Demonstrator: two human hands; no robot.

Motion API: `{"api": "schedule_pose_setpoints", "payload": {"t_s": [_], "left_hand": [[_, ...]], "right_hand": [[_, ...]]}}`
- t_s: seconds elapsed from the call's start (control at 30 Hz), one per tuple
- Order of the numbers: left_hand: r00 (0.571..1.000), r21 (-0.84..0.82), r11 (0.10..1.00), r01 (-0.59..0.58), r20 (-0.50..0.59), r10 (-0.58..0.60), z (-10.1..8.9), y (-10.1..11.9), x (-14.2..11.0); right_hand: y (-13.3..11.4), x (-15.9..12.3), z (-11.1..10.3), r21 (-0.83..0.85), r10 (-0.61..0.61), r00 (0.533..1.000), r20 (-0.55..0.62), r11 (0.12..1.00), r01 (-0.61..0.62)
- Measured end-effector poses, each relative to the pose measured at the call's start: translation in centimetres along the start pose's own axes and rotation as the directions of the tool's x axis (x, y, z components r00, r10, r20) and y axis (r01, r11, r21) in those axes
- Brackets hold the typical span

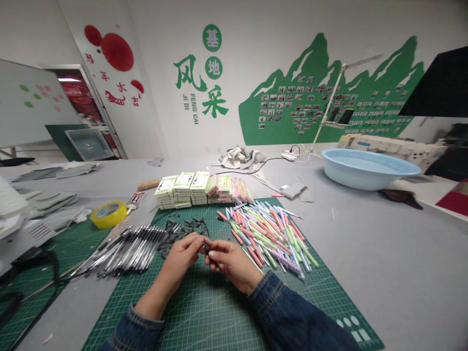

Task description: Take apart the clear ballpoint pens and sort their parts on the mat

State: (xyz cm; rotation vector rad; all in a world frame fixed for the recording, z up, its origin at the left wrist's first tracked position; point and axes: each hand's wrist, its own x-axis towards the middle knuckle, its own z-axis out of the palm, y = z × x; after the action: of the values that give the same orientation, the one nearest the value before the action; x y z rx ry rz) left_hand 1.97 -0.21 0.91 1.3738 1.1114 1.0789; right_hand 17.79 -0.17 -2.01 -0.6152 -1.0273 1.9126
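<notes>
Your left hand and right hand pinch a small dark piece above the green cutting mat; a white wall stands far.

Even, moderate indoor light, source unseen; soft shadow under hands; faint sheen on worktop; wide-angle stretch at edges (fingers slightly soft), corners darker.

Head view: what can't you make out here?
- Small dark piece: mostly covered by the fingers of the left hand and right hand.
- Photos on the wall: too small to read.
- Print on the stacked boxes: too small.
- White machine: cut off by the left edge.

All in the head view.
</notes>
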Motion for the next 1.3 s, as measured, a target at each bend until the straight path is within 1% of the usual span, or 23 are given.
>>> {"api": "schedule_pose_setpoints", "payload": {"t_s": [0.07,0.1,0.17,0.2,0.23,0.27,0.3,0.33,0.37,0.43,0.5,0.6,0.67,0.77,0.83,0.93,1.0,1.07,1.17,1.23,1.3], "left_hand": [[1.000,-0.027,1.000,0.009,0.000,-0.009,-0.2,0.3,0.1],[1.000,-0.057,0.998,0.006,-0.027,-0.007,-0.6,0.4,0.2],[0.992,-0.060,0.998,-0.019,-0.125,0.012,-2.2,0.5,0.5],[0.982,-0.003,1.000,-0.031,-0.185,0.030,-3.2,0.4,0.7],[0.970,0.105,0.994,-0.030,-0.238,0.055,-4.4,0.3,0.9],[0.959,0.246,0.969,-0.004,-0.272,0.073,-5.7,0.0,1.1],[0.957,0.383,0.924,0.020,-0.275,0.094,-6.9,-0.4,1.3],[0.961,0.503,0.863,0.049,-0.258,0.096,-8.0,-0.7,1.4],[0.972,0.606,0.791,0.082,-0.225,0.072,-8.8,-1.0,1.5],[0.989,0.752,0.651,0.102,-0.148,0.015,-9.6,-1.5,1.5],[0.996,0.829,0.552,0.087,-0.084,-0.032,-9.3,-1.6,1.3],[0.997,0.881,0.468,0.061,-0.031,-0.071,-8.1,-1.4,1.0],[0.996,0.906,0.419,0.069,-0.038,-0.081,-7.5,-1.3,0.9],[0.994,0.930,0.353,0.102,-0.085,-0.064,-7.2,-1.4,0.8],[0.993,0.936,0.333,0.114,-0.102,-0.052,-7.4,-1.5,0.9],[0.991,0.933,0.334,0.135,-0.133,-0.028,-7.9,-1.7,1.1],[0.987,0.928,0.342,0.146,-0.161,0.015,-8.1,-1.7,1.3],[0.985,0.929,0.346,0.129,-0.161,0.065,-8.2,-1.9,1.4],[0.985,0.943,0.328,0.054,-0.103,0.135,-7.7,-2.5,1.6],[0.982,0.949,0.316,-0.015,-0.045,0.182,-6.9,-3.1,1.7],[0.979,0.946,0.315,-0.072,0.006,0.204,-5.8,-3.8,1.7]], "right_hand": [[-0.2,0.0,0.0,0.000,-0.009,1.000,-0.005,1.000,0.009],[-0.3,0.0,0.1,-0.001,-0.015,1.000,-0.012,1.000,0.015],[-0.5,-0.1,0.2,-0.001,-0.030,0.999,-0.026,1.000,0.030],[-0.7,-0.1,0.2,-0.002,-0.036,0.999,-0.032,0.999,0.036],[-0.8,-0.2,0.2,-0.003,-0.038,0.999,-0.036,0.999,0.038],[-0.9,-0.2,0.2,-0.005,-0.039,0.998,-0.040,0.999,0.039],[-1.0,-0.2,0.2,-0.009,-0.039,0.998,-0.041,0.999,0.039],[-1.0,-0.2,0.2,-0.014,-0.039,0.998,-0.043,0.999,0.039],[-1.0,-0.2,0.1,-0.019,-0.040,0.998,-0.046,0.999,0.039],[-0.9,-0.1,-0.1,-0.025,-0.048,0.997,-0.052,0.999,0.047],[-0.8,-0.1,-0.3,-0.026,-0.056,0.997,-0.060,0.998,0.054],[-0.7,-0.1,-0.5,-0.025,-0.062,0.995,-0.080,0.998,0.060],[-0.8,0.0,-0.5,-0.022,-0.064,0.994,-0.093,0.998,0.062],[-0.8,-0.1,-0.4,-0.017,-0.055,0.993,-0.104,0.998,0.054],[-0.7,-0.1,-0.4,-0.013,-0.048,0.993,-0.106,0.999,0.047],[-0.7,-0.1,-0.4,-0.007,-0.042,0.993,-0.108,0.999,0.041],[-0.6,0.0,-0.4,-0.002,-0.038,0.993,-0.116,0.999,0.038],[-0.7,0.0,-0.4,0.002,-0.037,0.991,-0.129,0.999,0.037],[-0.8,-0.1,-0.3,0.003,-0.036,0.989,-0.144,0.999,0.037],[-0.9,-0.1,-0.2,0.004,-0.036,0.988,-0.153,0.999,0.037],[-1.0,-0.1,-0.2,0.007,-0.035,0.987,-0.160,0.999,0.036]]}}
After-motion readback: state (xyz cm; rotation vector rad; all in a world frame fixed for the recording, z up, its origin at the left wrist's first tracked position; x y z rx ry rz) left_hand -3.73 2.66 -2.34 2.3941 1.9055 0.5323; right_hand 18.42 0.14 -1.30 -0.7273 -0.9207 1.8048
